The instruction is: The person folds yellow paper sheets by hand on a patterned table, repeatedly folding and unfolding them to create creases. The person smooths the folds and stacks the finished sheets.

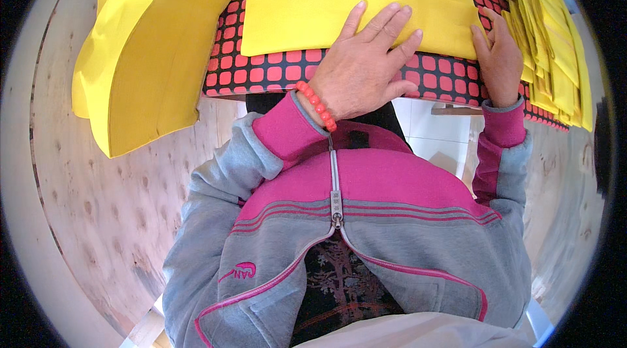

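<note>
A folded piece of yellow cloth (294, 1) lies flat on a table covered with a red-and-black checked cover (261, 73). My left hand (362, 64), with a red bead bracelet at the wrist, rests palm down across the cloth's near edge, its fingers spread. At the right end of the same cloth is my right hand (501, 60). Its thumb touches the cloth's edge, while the index finger is bent beside it, a little apart from the thumb. The other right fingers are mostly hidden behind the hand.
To the left, a large yellow cloth (144, 60) hangs over the table's side. A pile of folded yellow cloth pieces (548, 41) sits at the right, partly overhanging the table edge. Pale patterned flooring (98, 217) shows below, and my body is close to the table.
</note>
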